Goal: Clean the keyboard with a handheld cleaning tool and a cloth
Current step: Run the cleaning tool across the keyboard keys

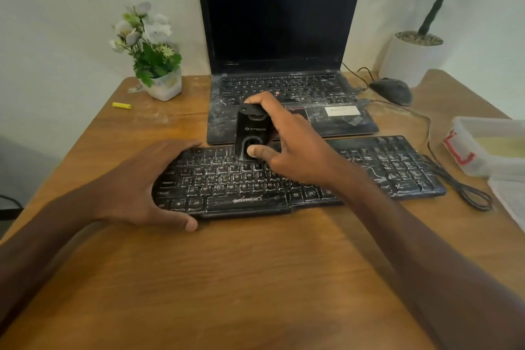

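The black handheld cleaning tool is half hidden by the right hand, and its logo is too blurred to read. A pale flat thing at 3 o'clock is cut off by the frame edge and cannot be identified. The right hand's fingers wrap over the tool's top and far side and the thumb presses its lower front, clamping it upright on the upper key rows of the keyboard, left of its middle. The left hand spans the keyboard's left end, fingers together over the far edge and thumb against the near edge, gripping it. The keyboard, streaked with white dust, lies across the centre of a wooden table. An open, dusty laptop with a dark screen stands at 12 o'clock, a flower pot at 10, a mouse at 2 and a plastic container at 3, before a pale wall.
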`<state>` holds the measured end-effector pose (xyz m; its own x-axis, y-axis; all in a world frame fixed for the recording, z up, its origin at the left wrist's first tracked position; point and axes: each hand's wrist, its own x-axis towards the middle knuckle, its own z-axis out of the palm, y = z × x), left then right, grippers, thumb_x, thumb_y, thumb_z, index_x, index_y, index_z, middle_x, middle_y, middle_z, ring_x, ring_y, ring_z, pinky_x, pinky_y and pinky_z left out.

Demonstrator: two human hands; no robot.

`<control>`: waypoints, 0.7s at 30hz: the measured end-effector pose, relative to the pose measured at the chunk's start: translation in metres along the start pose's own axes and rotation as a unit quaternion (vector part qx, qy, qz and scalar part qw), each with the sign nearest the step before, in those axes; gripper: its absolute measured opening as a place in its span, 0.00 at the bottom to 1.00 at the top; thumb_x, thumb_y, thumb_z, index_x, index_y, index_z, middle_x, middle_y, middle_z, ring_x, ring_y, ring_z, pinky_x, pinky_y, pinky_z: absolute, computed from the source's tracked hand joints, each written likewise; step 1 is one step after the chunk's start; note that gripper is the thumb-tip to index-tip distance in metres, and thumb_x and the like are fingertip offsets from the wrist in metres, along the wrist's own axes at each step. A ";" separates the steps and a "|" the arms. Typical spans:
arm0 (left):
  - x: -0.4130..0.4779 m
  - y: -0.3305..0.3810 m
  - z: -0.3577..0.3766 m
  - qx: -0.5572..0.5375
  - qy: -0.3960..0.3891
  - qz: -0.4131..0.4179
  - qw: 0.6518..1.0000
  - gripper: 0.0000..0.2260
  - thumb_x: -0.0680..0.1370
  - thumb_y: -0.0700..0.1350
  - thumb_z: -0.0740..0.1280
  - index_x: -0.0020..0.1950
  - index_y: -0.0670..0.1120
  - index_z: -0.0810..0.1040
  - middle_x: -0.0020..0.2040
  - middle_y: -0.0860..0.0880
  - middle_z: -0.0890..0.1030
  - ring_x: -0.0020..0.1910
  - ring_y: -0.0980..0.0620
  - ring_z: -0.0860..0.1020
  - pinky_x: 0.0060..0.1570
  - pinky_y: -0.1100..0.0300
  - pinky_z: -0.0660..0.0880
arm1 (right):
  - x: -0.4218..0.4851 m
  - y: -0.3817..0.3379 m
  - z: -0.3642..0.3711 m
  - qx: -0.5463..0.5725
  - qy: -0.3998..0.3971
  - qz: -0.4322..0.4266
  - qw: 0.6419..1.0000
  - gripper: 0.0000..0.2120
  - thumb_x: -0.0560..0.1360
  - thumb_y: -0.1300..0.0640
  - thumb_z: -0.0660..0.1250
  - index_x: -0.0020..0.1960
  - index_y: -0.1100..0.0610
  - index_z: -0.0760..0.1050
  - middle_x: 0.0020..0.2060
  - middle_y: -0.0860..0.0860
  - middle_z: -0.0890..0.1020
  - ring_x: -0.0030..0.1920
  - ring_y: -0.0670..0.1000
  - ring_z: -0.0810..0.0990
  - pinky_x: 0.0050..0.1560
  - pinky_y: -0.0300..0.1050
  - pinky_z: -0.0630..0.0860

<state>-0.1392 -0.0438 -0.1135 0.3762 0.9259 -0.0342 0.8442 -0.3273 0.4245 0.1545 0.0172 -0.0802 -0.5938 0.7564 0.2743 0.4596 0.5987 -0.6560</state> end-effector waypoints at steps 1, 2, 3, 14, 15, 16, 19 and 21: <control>-0.003 -0.005 -0.001 -0.006 -0.002 -0.008 1.000 0.61 0.55 0.80 0.74 0.82 0.67 0.51 0.77 0.65 0.61 0.73 0.62 0.62 0.72 0.53 0.66 | 0.000 0.000 -0.001 -0.004 -0.001 -0.004 1.000 0.28 0.76 0.61 0.73 0.70 0.50 0.63 0.53 0.48 0.80 0.45 0.43 0.81 0.38 0.38 0.80; -0.004 -0.010 -0.002 -0.013 -0.004 -0.014 1.000 0.60 0.55 0.80 0.75 0.82 0.67 0.51 0.78 0.65 0.60 0.74 0.61 0.62 0.73 0.51 0.66 | 0.000 0.000 -0.003 -0.009 0.000 -0.008 1.000 0.28 0.76 0.61 0.73 0.69 0.49 0.63 0.54 0.47 0.80 0.47 0.43 0.82 0.40 0.40 0.82; -0.004 -0.013 -0.001 -0.018 -0.004 -0.014 1.000 0.60 0.55 0.80 0.75 0.82 0.67 0.52 0.78 0.64 0.60 0.75 0.61 0.61 0.74 0.50 0.66 | -0.001 0.000 -0.007 -0.013 0.003 -0.009 1.000 0.28 0.75 0.61 0.74 0.69 0.49 0.64 0.55 0.47 0.80 0.49 0.44 0.82 0.43 0.42 0.83; 0.008 -0.024 0.012 -0.006 0.061 0.054 0.997 0.55 0.60 0.77 0.75 0.80 0.53 0.62 0.71 0.55 0.67 0.71 0.54 0.66 0.71 0.47 0.70 | 0.004 -0.006 0.007 -0.091 0.010 -0.005 0.996 0.29 0.74 0.59 0.76 0.68 0.47 0.65 0.50 0.45 0.81 0.42 0.44 0.82 0.40 0.39 0.75; 0.009 -0.023 0.012 -0.003 0.065 0.054 0.996 0.56 0.60 0.77 0.74 0.80 0.52 0.62 0.71 0.55 0.67 0.71 0.54 0.66 0.71 0.46 0.70 | 0.005 -0.007 0.008 -0.087 0.012 -0.004 0.996 0.29 0.74 0.59 0.76 0.68 0.48 0.65 0.51 0.44 0.81 0.44 0.44 0.83 0.41 0.40 0.77; 0.011 -0.020 0.011 0.003 0.064 0.057 0.996 0.55 0.60 0.77 0.74 0.80 0.53 0.62 0.70 0.55 0.67 0.70 0.54 0.66 0.71 0.46 0.69 | 0.004 -0.006 0.008 -0.082 0.019 -0.002 0.996 0.29 0.74 0.59 0.76 0.68 0.48 0.65 0.52 0.44 0.81 0.46 0.44 0.83 0.43 0.43 0.80; 0.011 -0.020 0.012 0.010 0.060 0.052 0.997 0.54 0.60 0.77 0.74 0.79 0.54 0.61 0.69 0.57 0.66 0.69 0.55 0.65 0.72 0.49 0.67 | 0.010 -0.008 0.016 -0.073 0.015 -0.001 0.997 0.28 0.74 0.58 0.76 0.68 0.48 0.66 0.51 0.44 0.80 0.48 0.46 0.83 0.47 0.52 0.83; 0.010 -0.024 0.013 0.008 0.063 0.051 0.997 0.53 0.60 0.77 0.74 0.78 0.54 0.62 0.68 0.56 0.66 0.69 0.55 0.65 0.72 0.49 0.66 | 0.017 -0.012 0.023 -0.062 0.008 -0.008 0.998 0.29 0.73 0.59 0.76 0.68 0.49 0.66 0.51 0.41 0.79 0.49 0.46 0.83 0.49 0.54 0.83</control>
<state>-0.1502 -0.0291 -0.1359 0.4099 0.9040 0.1217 0.8110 -0.4222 0.4049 0.1238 0.0163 -0.0837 -0.5920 0.7498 0.2956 0.5282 0.6380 -0.5603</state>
